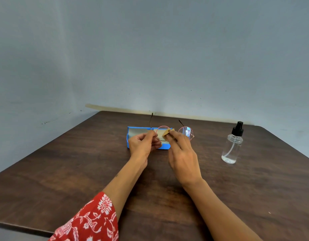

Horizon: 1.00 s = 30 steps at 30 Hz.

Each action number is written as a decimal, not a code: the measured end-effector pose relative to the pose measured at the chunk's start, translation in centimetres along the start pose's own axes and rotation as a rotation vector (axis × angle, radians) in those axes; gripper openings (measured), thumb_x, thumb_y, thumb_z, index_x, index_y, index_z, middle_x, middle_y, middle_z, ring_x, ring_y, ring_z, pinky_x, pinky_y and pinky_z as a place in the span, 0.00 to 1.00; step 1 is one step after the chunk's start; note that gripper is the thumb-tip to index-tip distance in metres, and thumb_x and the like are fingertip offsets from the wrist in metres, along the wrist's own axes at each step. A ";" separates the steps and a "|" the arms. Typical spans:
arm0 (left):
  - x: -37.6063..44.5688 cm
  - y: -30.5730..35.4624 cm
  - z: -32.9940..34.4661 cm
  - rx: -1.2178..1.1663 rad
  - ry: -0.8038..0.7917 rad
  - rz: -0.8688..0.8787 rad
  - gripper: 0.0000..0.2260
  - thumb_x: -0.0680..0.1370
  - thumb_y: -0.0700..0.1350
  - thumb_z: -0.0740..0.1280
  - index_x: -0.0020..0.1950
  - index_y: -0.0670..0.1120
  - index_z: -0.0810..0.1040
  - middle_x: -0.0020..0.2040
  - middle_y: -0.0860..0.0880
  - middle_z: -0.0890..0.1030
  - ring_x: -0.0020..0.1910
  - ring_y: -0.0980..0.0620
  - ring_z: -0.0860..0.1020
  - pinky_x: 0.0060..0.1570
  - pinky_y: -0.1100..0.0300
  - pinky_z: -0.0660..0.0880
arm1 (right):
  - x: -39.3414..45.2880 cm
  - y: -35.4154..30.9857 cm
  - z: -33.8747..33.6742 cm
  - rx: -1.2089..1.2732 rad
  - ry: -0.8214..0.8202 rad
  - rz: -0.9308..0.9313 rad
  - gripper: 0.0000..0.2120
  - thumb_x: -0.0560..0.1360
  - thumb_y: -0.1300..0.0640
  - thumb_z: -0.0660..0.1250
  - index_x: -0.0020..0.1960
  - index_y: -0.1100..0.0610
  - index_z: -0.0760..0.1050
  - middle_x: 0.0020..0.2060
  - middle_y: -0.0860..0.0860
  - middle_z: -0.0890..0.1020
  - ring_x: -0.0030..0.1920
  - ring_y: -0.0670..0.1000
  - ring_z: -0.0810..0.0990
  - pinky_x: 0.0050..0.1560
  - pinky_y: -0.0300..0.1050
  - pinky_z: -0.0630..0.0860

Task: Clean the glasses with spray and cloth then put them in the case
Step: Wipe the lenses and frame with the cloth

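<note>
Round pink-rimmed glasses (185,132) are held above the table with both temple arms unfolded and pointing away from me. My left hand (143,145) pinches the frame at its left hinge. My right hand (182,152) pinches a small tan cloth (167,132) against the left lens. Behind my hands lies an open blue glasses case (132,134) with a grey lining, partly hidden by them. A clear spray bottle (232,145) with a black pump top stands upright to the right, apart from both hands.
The dark wooden table (80,171) reaches to a grey wall at the back. Its left edge runs diagonally and its front left corner lies near my red patterned sleeve (91,221).
</note>
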State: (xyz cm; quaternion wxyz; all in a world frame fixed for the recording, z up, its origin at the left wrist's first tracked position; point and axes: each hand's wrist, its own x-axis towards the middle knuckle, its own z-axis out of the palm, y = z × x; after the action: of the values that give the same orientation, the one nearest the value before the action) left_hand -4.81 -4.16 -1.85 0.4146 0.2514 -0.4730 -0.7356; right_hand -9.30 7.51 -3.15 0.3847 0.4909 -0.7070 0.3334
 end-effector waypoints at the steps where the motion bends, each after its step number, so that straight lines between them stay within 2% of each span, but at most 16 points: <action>1: 0.0 0.0 0.0 0.003 -0.006 -0.004 0.06 0.72 0.35 0.67 0.34 0.38 0.79 0.23 0.48 0.78 0.24 0.52 0.78 0.28 0.62 0.78 | 0.1 0.0 0.0 -0.020 0.015 0.018 0.17 0.67 0.74 0.68 0.55 0.68 0.79 0.53 0.62 0.81 0.53 0.60 0.81 0.44 0.47 0.81; 5: -0.3 -0.4 0.3 0.035 -0.017 0.006 0.08 0.72 0.36 0.68 0.32 0.39 0.80 0.25 0.47 0.79 0.25 0.52 0.79 0.27 0.62 0.77 | 0.3 -0.5 0.2 -0.027 0.003 -0.060 0.18 0.73 0.66 0.56 0.58 0.68 0.78 0.56 0.62 0.80 0.57 0.59 0.79 0.48 0.47 0.80; 9: -0.3 0.1 0.2 0.014 0.015 0.033 0.08 0.73 0.35 0.67 0.33 0.39 0.80 0.24 0.48 0.79 0.23 0.53 0.77 0.25 0.63 0.76 | 0.2 -0.5 0.0 0.027 -0.009 -0.128 0.17 0.70 0.66 0.57 0.51 0.66 0.81 0.50 0.58 0.82 0.50 0.57 0.82 0.47 0.46 0.81; 12: -0.3 0.5 0.1 -0.035 0.006 0.032 0.07 0.74 0.34 0.66 0.35 0.37 0.79 0.22 0.49 0.77 0.22 0.53 0.77 0.27 0.62 0.78 | 0.2 -0.3 -0.2 0.007 0.026 -0.052 0.15 0.72 0.66 0.57 0.51 0.67 0.80 0.50 0.60 0.82 0.50 0.58 0.82 0.45 0.46 0.81; 15: -0.5 0.7 0.2 -0.056 0.002 0.034 0.07 0.74 0.35 0.67 0.36 0.37 0.79 0.22 0.48 0.76 0.23 0.52 0.77 0.29 0.61 0.80 | 0.3 0.0 -0.2 -0.041 0.070 0.009 0.12 0.72 0.71 0.64 0.53 0.69 0.79 0.51 0.61 0.81 0.51 0.59 0.81 0.45 0.45 0.80; 20: -0.4 0.8 -0.1 -0.064 0.027 0.049 0.07 0.73 0.36 0.68 0.35 0.38 0.80 0.23 0.48 0.77 0.25 0.52 0.78 0.30 0.60 0.80 | 0.2 -0.3 0.0 -0.068 0.057 -0.048 0.15 0.75 0.66 0.57 0.54 0.68 0.79 0.50 0.61 0.82 0.50 0.58 0.81 0.46 0.45 0.80; 22: -0.3 0.9 -0.3 -0.059 0.032 0.051 0.06 0.74 0.36 0.68 0.36 0.39 0.80 0.24 0.48 0.78 0.26 0.52 0.79 0.31 0.61 0.80 | 0.2 0.1 0.0 -0.086 0.064 -0.002 0.12 0.73 0.69 0.62 0.54 0.68 0.79 0.50 0.61 0.81 0.50 0.59 0.81 0.46 0.45 0.80; 25: -0.4 1.0 -0.3 -0.049 0.036 0.054 0.06 0.74 0.37 0.69 0.37 0.39 0.80 0.24 0.48 0.79 0.26 0.52 0.80 0.31 0.61 0.79 | 0.1 0.6 -0.1 -0.099 0.064 0.043 0.13 0.69 0.71 0.69 0.54 0.68 0.79 0.50 0.61 0.81 0.49 0.59 0.81 0.45 0.46 0.81; 27: -0.4 1.0 -0.3 -0.047 0.037 0.056 0.06 0.74 0.37 0.69 0.37 0.39 0.80 0.24 0.48 0.79 0.26 0.52 0.80 0.31 0.61 0.80 | 0.1 0.3 0.1 -0.103 0.062 -0.001 0.12 0.72 0.69 0.64 0.54 0.68 0.79 0.50 0.61 0.81 0.50 0.59 0.81 0.45 0.45 0.81; 30: -0.5 1.0 -0.3 -0.045 0.038 0.055 0.06 0.74 0.37 0.69 0.37 0.39 0.80 0.24 0.48 0.79 0.26 0.53 0.80 0.31 0.61 0.80 | 0.2 0.0 0.1 -0.098 0.036 -0.040 0.15 0.74 0.66 0.57 0.54 0.67 0.80 0.50 0.60 0.81 0.51 0.58 0.81 0.45 0.44 0.80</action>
State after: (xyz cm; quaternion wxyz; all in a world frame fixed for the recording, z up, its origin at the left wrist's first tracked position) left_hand -3.95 -4.14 -1.14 0.4491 0.2429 -0.4549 -0.7296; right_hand -9.36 7.34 -3.08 0.4276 0.4793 -0.7056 0.2993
